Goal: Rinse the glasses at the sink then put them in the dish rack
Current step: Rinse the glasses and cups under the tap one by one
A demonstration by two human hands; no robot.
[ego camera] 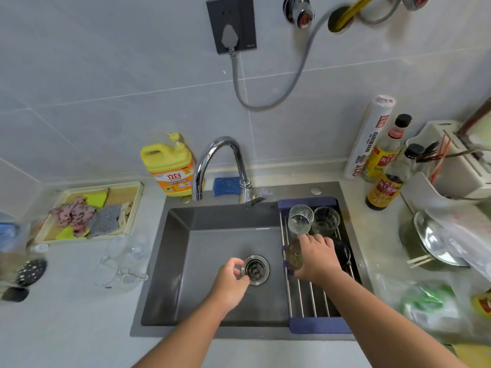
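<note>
A roll-up dish rack (313, 298) with steel bars lies over the right side of the grey sink (202, 245). At its far end stand a ribbed clear glass (300, 218) and a darker glass (326, 221). My right hand (317, 257) grips an amber-tinted glass (293, 254) on the rack, just in front of those two; a dark round item sits right of the hand. My left hand (233, 278) hovers over the sink beside the drain (255, 269), fingers loosely curled and holding nothing. Several clear glasses (122, 264) stand on the counter left of the sink.
The chrome faucet (225, 168) arches over the sink's back edge, with a yellow detergent bottle (170, 168) and a blue sponge (225, 185) beside it. A tray of cloths (87, 211) sits at left. Sauce bottles (385, 181), a pot lid (435, 243) and plastic bags crowd the right counter.
</note>
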